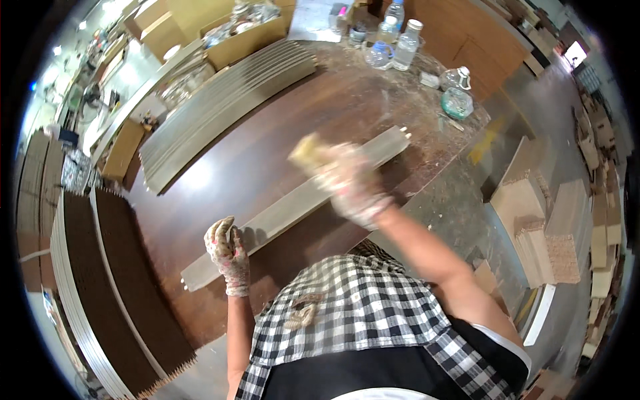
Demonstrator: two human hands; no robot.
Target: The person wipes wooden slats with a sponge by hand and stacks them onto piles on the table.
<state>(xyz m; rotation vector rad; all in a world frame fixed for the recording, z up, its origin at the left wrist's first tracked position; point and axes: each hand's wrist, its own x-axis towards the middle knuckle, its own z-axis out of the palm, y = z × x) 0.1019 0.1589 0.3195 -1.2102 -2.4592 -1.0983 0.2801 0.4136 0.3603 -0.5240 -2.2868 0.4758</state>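
Note:
A long narrow grey board (287,210) with small pale pegs at both ends lies slantwise on the brown worktable (220,153). My right hand (350,180), in a speckled white work glove and blurred by motion, grips a yellowish cloth or sponge (307,153) over the middle of the board. I cannot tell which of the two it is, nor whether it touches the surface. Over the board's left part is my left hand (227,252), gloved the same way, its fingers curled; what they hold, if anything, is hidden.
Stacked grey boards (227,107) lie at the table's far side. Brown panels (127,287) stand on the left. Plastic bottles (405,47), a jug (459,79) and a teal-rimmed tub (457,103) occupy the far right corner. Cut boards (533,227) are stacked beyond the right edge.

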